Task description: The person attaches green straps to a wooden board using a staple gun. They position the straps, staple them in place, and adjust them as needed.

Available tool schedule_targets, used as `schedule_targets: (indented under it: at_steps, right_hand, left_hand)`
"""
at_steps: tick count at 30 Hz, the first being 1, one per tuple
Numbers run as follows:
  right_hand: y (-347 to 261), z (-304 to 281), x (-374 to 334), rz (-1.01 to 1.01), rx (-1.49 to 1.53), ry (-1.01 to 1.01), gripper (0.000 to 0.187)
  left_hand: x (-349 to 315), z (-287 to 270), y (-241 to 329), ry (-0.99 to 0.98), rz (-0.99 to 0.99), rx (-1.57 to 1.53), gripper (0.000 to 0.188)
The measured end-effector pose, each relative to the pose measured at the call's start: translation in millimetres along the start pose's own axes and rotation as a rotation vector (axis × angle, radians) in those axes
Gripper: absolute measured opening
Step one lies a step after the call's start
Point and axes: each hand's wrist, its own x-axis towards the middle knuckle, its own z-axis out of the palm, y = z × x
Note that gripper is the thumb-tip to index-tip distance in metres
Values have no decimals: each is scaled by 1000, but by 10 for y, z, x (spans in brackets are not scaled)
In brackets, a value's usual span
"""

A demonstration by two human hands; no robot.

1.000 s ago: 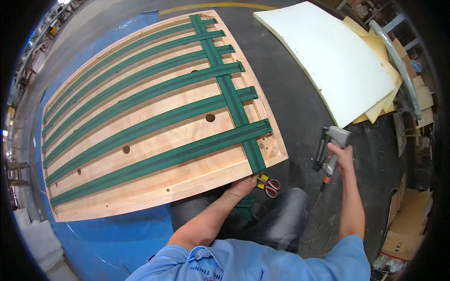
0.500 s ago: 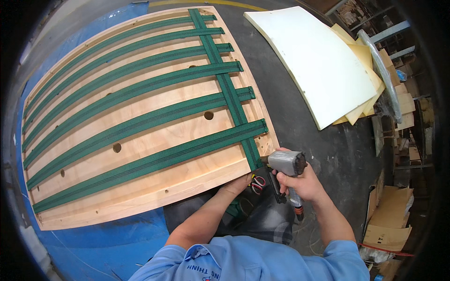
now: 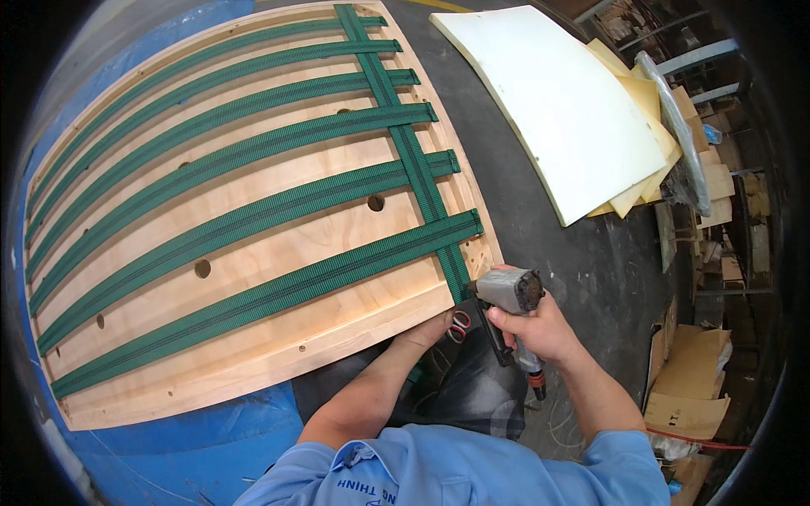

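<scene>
My right hand (image 3: 547,327) is wrapped round the grip of a grey pneumatic staple gun (image 3: 510,291). The gun's nose meets the near right corner of a pale wooden frame (image 3: 253,371), beside the lower end of a green webbing strap (image 3: 429,198). This strap crosses several long green webbing straps (image 3: 278,302) that span the frame. My left hand (image 3: 432,329) is at the frame's near edge, just left of the gun; its fingers are hidden beneath the edge. Red-handled scissors (image 3: 458,327) show right beside it, and whether that hand grips them cannot be seen.
Blue sheeting (image 3: 211,443) lies under and around the frame's left part. Beyond the frame on the right, a white foam slab (image 3: 557,110) rests on yellow foam sheets (image 3: 645,97). Flattened cardboard (image 3: 688,384) and shelving stand along the far right.
The view has shifted slightly, so the frame sits a little farther left and lower at its near left corner. The staple gun's nose is closer to the end of the crossing strap.
</scene>
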Motion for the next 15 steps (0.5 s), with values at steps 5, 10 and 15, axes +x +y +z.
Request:
schedule_targets:
  at_steps: [5,10,15]
  right_hand:
    - [-72,66,12,-13,-42,12,55]
    - [-57,57,6,-11,-73,24,57]
    - [-81,99,-41,-1,-50,20,61]
  left_hand:
    - [-14,6,-26,4,-2,-34,38]
    - [9,-71,37,-77,-7,-52,36]
    - [27,-83,20,40,-6,-115,34]
